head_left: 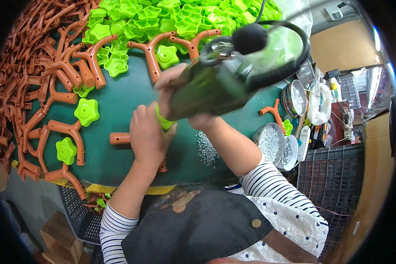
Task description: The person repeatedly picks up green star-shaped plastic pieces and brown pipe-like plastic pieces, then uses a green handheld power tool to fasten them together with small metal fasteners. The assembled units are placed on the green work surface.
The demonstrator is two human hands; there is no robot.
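My left hand [148, 134] is closed around a brown Y-shaped plastic branch piece [119, 138] low over the green tabletop. One end of that piece sticks out to the left of the hand, and a short end shows below it. At my left fingertips is a bright green star-shaped plastic piece [163, 122], mostly covered. My right hand [169, 83] grips a dark green power tool [209, 90], blurred and tilted, just above the left hand. The tool's body covers much of my right hand. Its tip, and whether it touches the green piece, cannot be seen.
Brown branch pieces [26, 70] pile up at the left, green star pieces [163, 17] at the back. Loose screws [207, 149] lie right of my hands, near a metal bowl of screws [269, 143]. A black cable [301, 42] arches from the tool. Crates stand below the table.
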